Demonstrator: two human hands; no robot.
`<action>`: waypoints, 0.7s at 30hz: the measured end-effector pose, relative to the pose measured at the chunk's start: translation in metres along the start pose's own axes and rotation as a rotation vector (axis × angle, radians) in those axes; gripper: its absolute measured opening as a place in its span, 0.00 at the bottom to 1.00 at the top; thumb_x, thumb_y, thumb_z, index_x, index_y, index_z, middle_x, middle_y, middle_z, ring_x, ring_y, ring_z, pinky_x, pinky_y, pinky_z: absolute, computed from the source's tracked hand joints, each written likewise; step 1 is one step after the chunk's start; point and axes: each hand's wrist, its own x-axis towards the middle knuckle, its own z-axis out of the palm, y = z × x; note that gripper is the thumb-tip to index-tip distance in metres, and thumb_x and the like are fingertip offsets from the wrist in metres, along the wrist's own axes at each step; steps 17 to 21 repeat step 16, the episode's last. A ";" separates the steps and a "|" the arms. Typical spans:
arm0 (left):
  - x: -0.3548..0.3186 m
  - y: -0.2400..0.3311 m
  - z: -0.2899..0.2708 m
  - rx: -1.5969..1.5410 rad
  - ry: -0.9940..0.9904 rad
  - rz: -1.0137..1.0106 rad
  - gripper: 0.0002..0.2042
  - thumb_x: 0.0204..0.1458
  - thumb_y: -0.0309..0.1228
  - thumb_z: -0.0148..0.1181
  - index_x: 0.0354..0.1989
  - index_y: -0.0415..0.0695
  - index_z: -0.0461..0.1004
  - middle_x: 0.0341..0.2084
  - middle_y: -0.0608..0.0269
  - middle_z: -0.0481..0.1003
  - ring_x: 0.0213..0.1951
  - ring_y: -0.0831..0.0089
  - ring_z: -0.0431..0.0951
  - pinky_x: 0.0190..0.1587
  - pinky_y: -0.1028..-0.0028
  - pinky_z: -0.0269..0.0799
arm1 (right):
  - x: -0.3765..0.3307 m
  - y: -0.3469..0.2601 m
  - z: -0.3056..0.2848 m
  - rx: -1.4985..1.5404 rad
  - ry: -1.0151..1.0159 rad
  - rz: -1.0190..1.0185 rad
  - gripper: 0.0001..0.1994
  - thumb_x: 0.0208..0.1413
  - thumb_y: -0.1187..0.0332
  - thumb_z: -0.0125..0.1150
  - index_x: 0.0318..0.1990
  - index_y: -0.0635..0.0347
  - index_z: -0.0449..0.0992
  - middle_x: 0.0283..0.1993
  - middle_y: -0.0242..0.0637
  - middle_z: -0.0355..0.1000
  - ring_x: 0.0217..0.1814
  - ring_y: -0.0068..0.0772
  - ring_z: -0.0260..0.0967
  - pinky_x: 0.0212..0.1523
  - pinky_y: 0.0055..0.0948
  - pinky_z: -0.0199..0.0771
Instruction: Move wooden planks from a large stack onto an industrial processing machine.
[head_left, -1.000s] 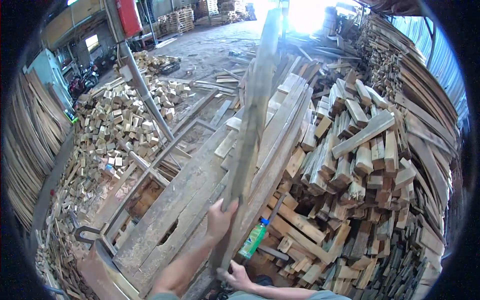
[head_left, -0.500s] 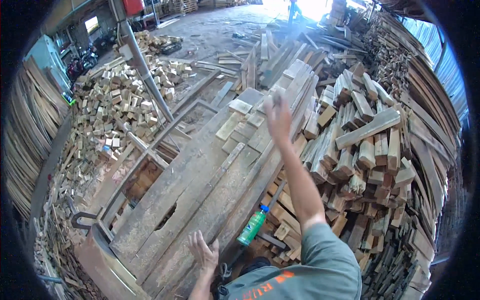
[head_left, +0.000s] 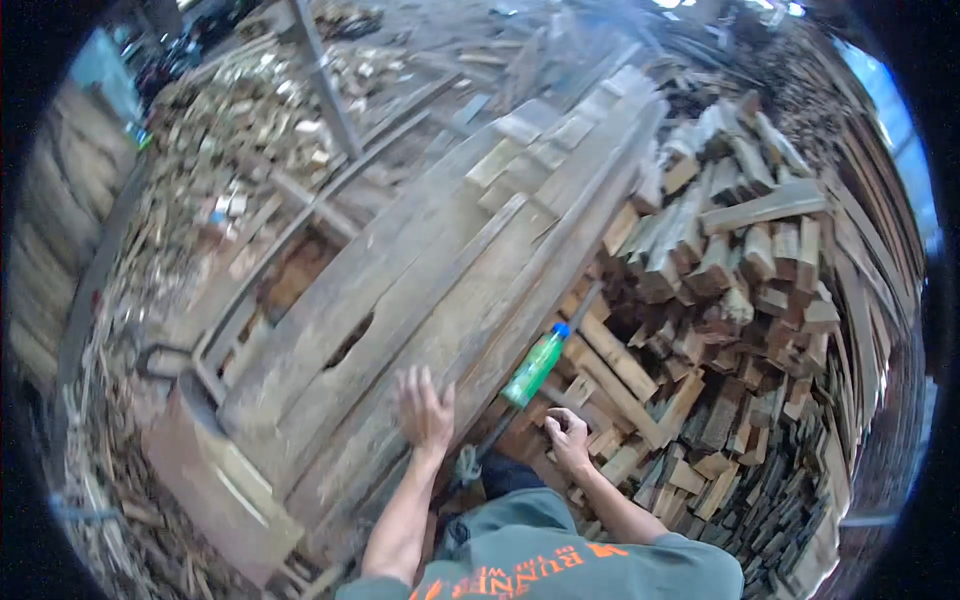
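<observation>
My left hand [head_left: 427, 410] is over the near part of the long wooden bench [head_left: 390, 290], its fingers spread and nothing in it. Whether it touches the planks I cannot tell. My right hand [head_left: 568, 438] is off the bench's right edge, near a green bottle with a blue cap [head_left: 536, 366]. Its fingers are loosely bent, with a gap to the thumb, and I see nothing in them. On the bench's far part lie several short flat wood blocks [head_left: 512, 185], side by side.
Squared timber lengths [head_left: 710, 260] are heaped to the right of the bench, with thinner sticks [head_left: 735, 500] below. A large pile of wood offcuts [head_left: 240, 130] spreads at the left behind a metal post [head_left: 325, 80]. A dark slot [head_left: 349, 340] breaks the bench top.
My right hand has come back from the far blocks to beside the bottle, by my body. My left hand stays over the near bench. The view has shifted, with blur.
</observation>
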 end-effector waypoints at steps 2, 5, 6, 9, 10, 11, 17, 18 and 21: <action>0.006 0.007 0.001 0.049 0.010 -0.047 0.27 0.58 0.48 0.56 0.62 0.46 0.67 0.62 0.54 0.67 0.69 0.51 0.58 0.65 0.47 0.58 | -0.026 0.016 0.018 0.053 -0.024 -0.012 0.10 0.62 0.70 0.59 0.44 0.68 0.77 0.31 0.30 0.74 0.29 0.18 0.68 0.30 0.23 0.71; 0.011 0.013 0.000 0.124 0.027 -0.102 0.24 0.61 0.48 0.53 0.60 0.47 0.69 0.59 0.57 0.70 0.66 0.51 0.63 0.63 0.52 0.63 | -0.058 0.019 0.041 0.193 -0.157 0.196 0.09 0.62 0.71 0.59 0.44 0.68 0.77 0.29 0.28 0.72 0.28 0.17 0.67 0.27 0.21 0.69; 0.011 0.010 0.001 0.107 0.049 -0.089 0.23 0.61 0.47 0.53 0.58 0.46 0.70 0.57 0.56 0.71 0.64 0.50 0.65 0.62 0.52 0.64 | -0.065 0.030 0.049 0.116 -0.180 0.241 0.12 0.59 0.67 0.60 0.43 0.68 0.79 0.35 0.38 0.78 0.39 0.25 0.73 0.43 0.27 0.74; 0.007 0.004 0.008 0.096 0.072 -0.072 0.22 0.60 0.46 0.55 0.56 0.45 0.73 0.54 0.55 0.73 0.61 0.50 0.68 0.61 0.53 0.65 | -0.072 0.012 0.056 0.086 -0.289 0.236 0.13 0.59 0.67 0.61 0.44 0.68 0.79 0.37 0.39 0.79 0.39 0.26 0.74 0.44 0.27 0.74; 0.007 0.003 0.009 0.099 0.103 -0.061 0.22 0.58 0.46 0.56 0.54 0.45 0.74 0.53 0.55 0.74 0.60 0.51 0.69 0.61 0.53 0.66 | -0.071 0.013 0.056 0.097 -0.300 0.242 0.13 0.59 0.67 0.61 0.44 0.68 0.79 0.37 0.40 0.79 0.40 0.27 0.74 0.45 0.28 0.74; 0.009 0.006 0.008 0.091 0.117 -0.053 0.21 0.59 0.46 0.57 0.53 0.44 0.75 0.51 0.55 0.76 0.59 0.50 0.71 0.61 0.55 0.66 | -0.068 0.019 0.055 0.069 -0.293 0.198 0.12 0.59 0.67 0.61 0.44 0.69 0.78 0.37 0.40 0.79 0.40 0.26 0.74 0.45 0.28 0.74; 0.011 0.005 0.018 0.046 0.093 -0.057 0.21 0.59 0.46 0.56 0.55 0.44 0.74 0.52 0.51 0.75 0.59 0.49 0.70 0.62 0.56 0.66 | -0.053 0.039 0.035 0.135 -0.233 0.319 0.11 0.61 0.69 0.58 0.47 0.62 0.79 0.32 0.30 0.76 0.31 0.20 0.71 0.30 0.23 0.73; 0.011 0.005 0.018 0.046 0.093 -0.057 0.21 0.59 0.46 0.56 0.55 0.44 0.74 0.52 0.51 0.75 0.59 0.49 0.70 0.62 0.56 0.66 | -0.053 0.039 0.035 0.135 -0.233 0.319 0.11 0.61 0.69 0.58 0.47 0.62 0.79 0.32 0.30 0.76 0.31 0.20 0.71 0.30 0.23 0.73; 0.011 0.005 0.018 0.046 0.093 -0.057 0.21 0.59 0.46 0.56 0.55 0.44 0.74 0.52 0.51 0.75 0.59 0.49 0.70 0.62 0.56 0.66 | -0.053 0.039 0.035 0.135 -0.233 0.319 0.11 0.61 0.69 0.58 0.47 0.62 0.79 0.32 0.30 0.76 0.31 0.20 0.71 0.30 0.23 0.73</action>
